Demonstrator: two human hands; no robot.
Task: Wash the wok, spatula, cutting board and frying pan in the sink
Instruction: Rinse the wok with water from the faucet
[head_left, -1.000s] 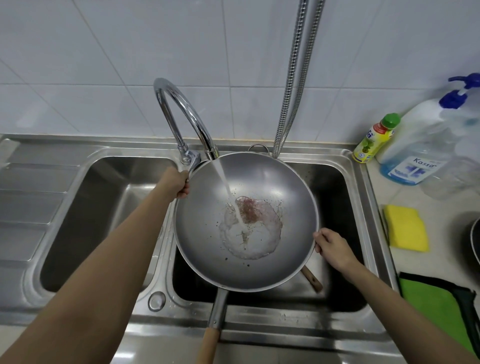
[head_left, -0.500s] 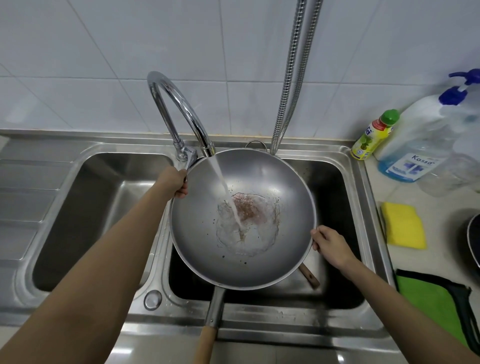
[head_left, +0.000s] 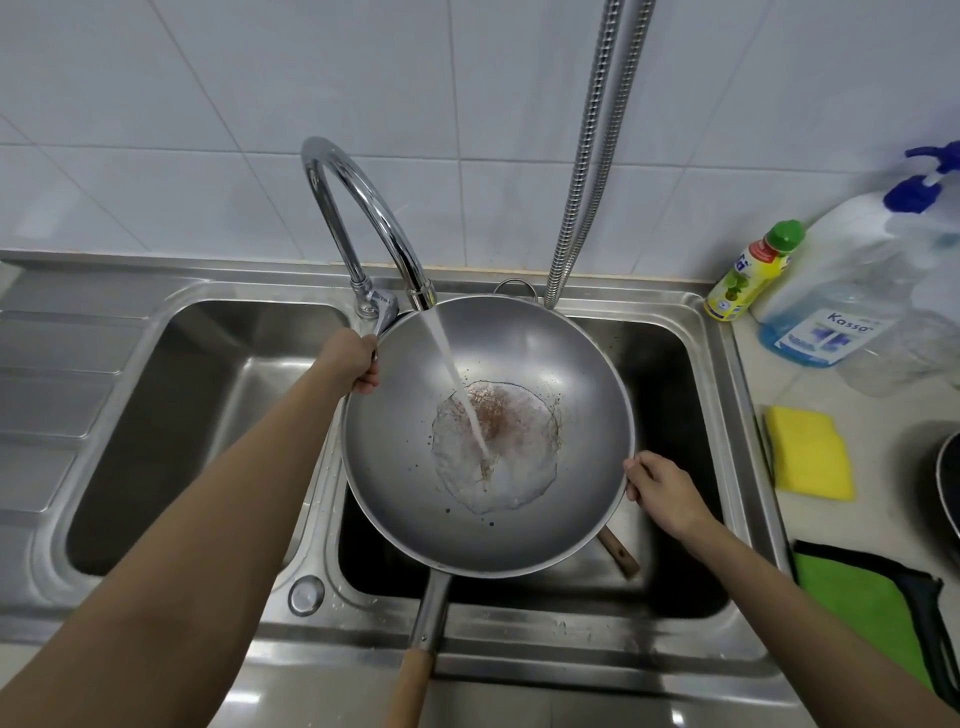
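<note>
Resting over the right basin of the sink (head_left: 727, 332), the wok (head_left: 519, 364) lies between the two hands, its long wooden-ended handle (head_left: 415, 670) pointing straight back toward the person across the sink's front edge, its small loop handle at the far side by the wall. The left hand (head_left: 353, 364) curls its fingers around the tap lever (head_left: 382, 317), just beside the wok's far-left rim. The right hand (head_left: 660, 493) grips the rim on the near-right side, fingers bent over the edge. Water runs from the faucet (head_left: 358, 208) into the bowl, pooling over reddish residue. A wooden handle end (head_left: 618, 556) shows below the right hand, under the wok. Right of that hand lies a yellow sponge (head_left: 810, 452).
</note>
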